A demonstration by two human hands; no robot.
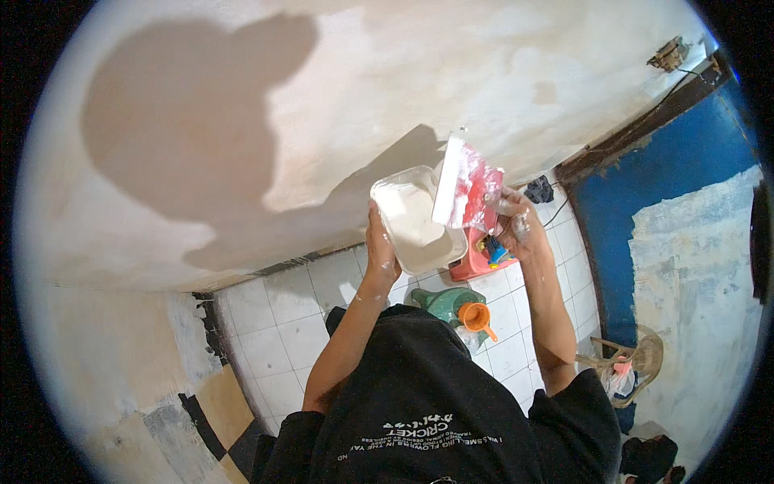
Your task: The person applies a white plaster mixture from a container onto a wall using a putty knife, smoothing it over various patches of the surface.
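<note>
Across the upper view, pale, blotchy wall (355, 73), with a large dark shadow (185, 113) at left. Below, white square floor tiles (302, 335). Right side: blue paint (613, 153) beside a rough whitish patch (693, 250). Tub (427, 265) of white paste (405, 208) mid-view, left hand (381, 250) clasping its left side. Red scraper (476, 192), smeared white, at the tub's right rim, pinched by the white-flecked right hand (520, 222); blade contact unclear. Orange dipper (474, 315) lower down.
</note>
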